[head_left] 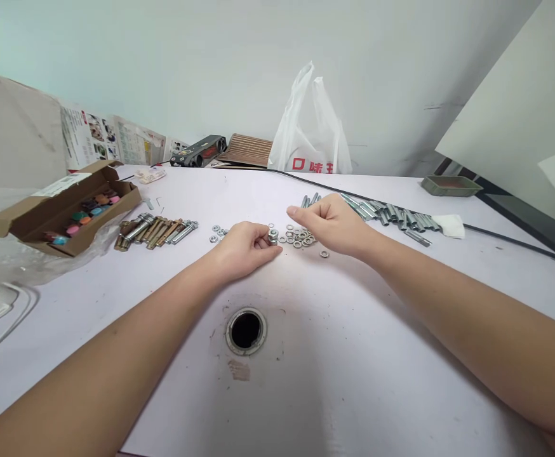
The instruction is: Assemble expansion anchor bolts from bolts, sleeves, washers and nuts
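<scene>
Assembly step in hand: left hand (245, 247) gripping upright bolt (273, 237) on tabletop (334, 355), right hand (333, 223) pinched over washer pile (300, 238) (pinch contents not discernible); next move, judged: align washer hole over bolt end.

I see open white table (354, 355) between my two forearms, broken only by a round cable hole (246, 331) near the middle; a hand could slide across there freely; further forward my left hand (244, 249) and right hand (334, 223) sit close together, with scattered washers (300, 237) between and just beyond them; to the left a heap of anchor bolts (156, 230) and an open cardboard box (65, 208) crowd the way; to the right a row of metal sleeves (392, 216) and a black cable (506, 236) bar the far side; a plastic bag (312, 136) stands against the wall.
</scene>
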`<state>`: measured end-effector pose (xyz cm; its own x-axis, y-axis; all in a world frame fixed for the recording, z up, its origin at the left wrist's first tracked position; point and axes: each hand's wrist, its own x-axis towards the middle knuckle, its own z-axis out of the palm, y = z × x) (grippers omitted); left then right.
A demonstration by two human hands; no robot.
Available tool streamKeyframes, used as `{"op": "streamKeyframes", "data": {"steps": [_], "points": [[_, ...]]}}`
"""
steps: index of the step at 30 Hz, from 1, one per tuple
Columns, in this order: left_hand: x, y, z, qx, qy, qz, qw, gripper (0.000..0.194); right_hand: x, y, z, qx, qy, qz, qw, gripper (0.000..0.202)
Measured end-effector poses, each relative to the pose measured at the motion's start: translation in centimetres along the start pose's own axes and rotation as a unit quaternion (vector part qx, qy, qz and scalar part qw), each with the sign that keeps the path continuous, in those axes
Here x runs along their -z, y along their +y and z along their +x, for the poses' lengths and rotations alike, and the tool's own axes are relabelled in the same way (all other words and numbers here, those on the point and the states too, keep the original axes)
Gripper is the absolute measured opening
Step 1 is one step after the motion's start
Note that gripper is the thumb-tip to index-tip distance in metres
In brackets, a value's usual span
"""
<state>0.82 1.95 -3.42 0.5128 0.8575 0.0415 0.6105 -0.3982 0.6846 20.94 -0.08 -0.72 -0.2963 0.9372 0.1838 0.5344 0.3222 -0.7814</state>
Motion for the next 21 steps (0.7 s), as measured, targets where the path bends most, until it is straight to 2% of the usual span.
{"op": "streamKeyframes", "data": {"steps": [2, 4, 6, 9, 11, 14, 16, 19, 21], "points": [[0.0, -0.1, 0.1, 0.000, -0.003, -0.007, 1.000, 0.036, -0.4, 0.2, 0.0, 0.010, -0.002, 0.033, 0.999, 0.059], [0.0, -0.1, 0.1, -0.001, 0.000, -0.011, 1.000, 0.035, -0.9, 0.2, 0.0, 0.031, -0.034, 0.068, 0.997, 0.057], [0.0, -0.1, 0.1, -0.002, 0.004, -0.012, 1.000, 0.035, -1.1, 0.2, -0.1, 0.016, -0.052, 0.086, 0.995, 0.064], [0.0, -0.2, 0.1, 0.000, 0.010, -0.008, 1.000, 0.036, -0.6, 0.2, -0.3, -0.035, -0.001, 0.113, 0.993, 0.075], [-0.1, -0.3, 0.2, -0.001, 0.012, -0.004, 1.000, 0.037, 0.0, 0.4, -0.4, -0.027, 0.044, 0.148, 0.988, 0.075], [-0.1, -0.4, 0.3, -0.002, 0.007, 0.001, 1.000, 0.037, 0.2, 0.6, -0.4, -0.033, 0.056, 0.160, 0.985, 0.071], [-0.1, -0.4, 0.3, -0.002, 0.003, -0.002, 1.000, 0.037, -0.3, 0.6, -0.4, -0.054, 0.022, 0.151, 0.987, 0.066], [-0.1, -0.5, 0.3, -0.006, 0.015, -0.001, 1.000, 0.037, -1.1, 0.3, -0.5, -0.048, -0.065, 0.151, 0.985, 0.066], [-0.1, -0.7, 0.3, -0.011, 0.023, 0.004, 1.000, 0.037, -1.2, 0.1, -0.6, -0.056, -0.085, 0.133, 0.986, 0.071]]}}
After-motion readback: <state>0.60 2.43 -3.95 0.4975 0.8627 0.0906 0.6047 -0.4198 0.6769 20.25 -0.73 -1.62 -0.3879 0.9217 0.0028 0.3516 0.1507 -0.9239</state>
